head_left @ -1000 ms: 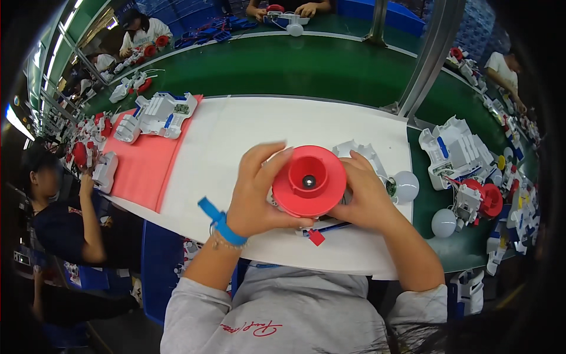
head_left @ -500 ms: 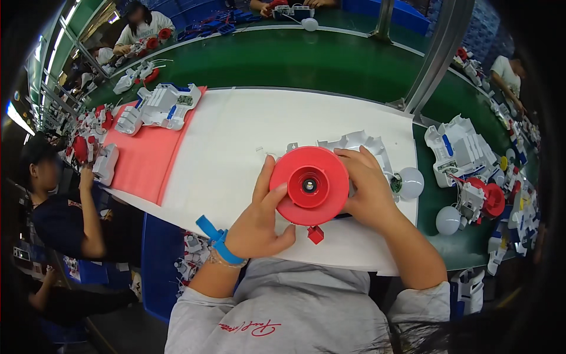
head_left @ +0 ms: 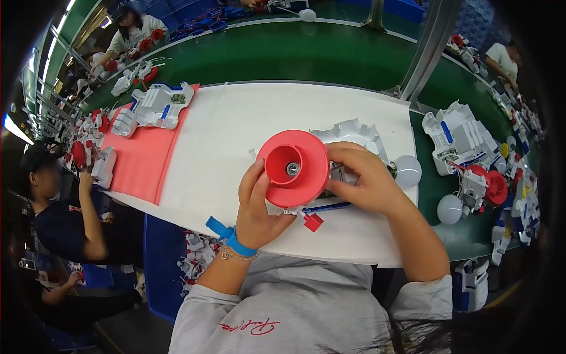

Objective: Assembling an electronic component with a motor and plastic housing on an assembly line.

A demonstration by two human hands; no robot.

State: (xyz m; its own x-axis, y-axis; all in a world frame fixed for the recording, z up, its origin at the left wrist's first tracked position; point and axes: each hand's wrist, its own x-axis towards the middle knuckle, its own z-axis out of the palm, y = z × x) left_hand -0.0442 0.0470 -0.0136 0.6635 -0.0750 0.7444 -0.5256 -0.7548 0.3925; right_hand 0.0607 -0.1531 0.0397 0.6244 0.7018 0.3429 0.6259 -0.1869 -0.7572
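Observation:
A round red flanged part (head_left: 319, 168) with a hollow central collar is held up before me, tilted leftward; metal shows inside the collar. My left hand (head_left: 254, 215) is closed on its left rim, thumb underneath. At the right rim, my right hand (head_left: 368, 180) is curled with finger and thumb against the part; a grey-white piece partly shows between them. A small red block (head_left: 313, 222) hangs below the flange beside a dark blue strip (head_left: 328, 207). Behind lies an open white plastic shell (head_left: 354, 133), partly hidden. Right of it rests a white globe (head_left: 407, 171).
White sheeting (head_left: 218, 135) covers the bench, with a pink foam mat (head_left: 138, 156) at left bearing white housings. More housings (head_left: 463, 138) and another globe (head_left: 450, 209) lie at right. A metal post (head_left: 429, 50) stands far right. Co-workers sit left and beyond the green belt (head_left: 265, 53).
The red flanged part has moved slightly left and away from me, and its collar has tilted left. Both hands moved with it. More of the dark blue strip shows below.

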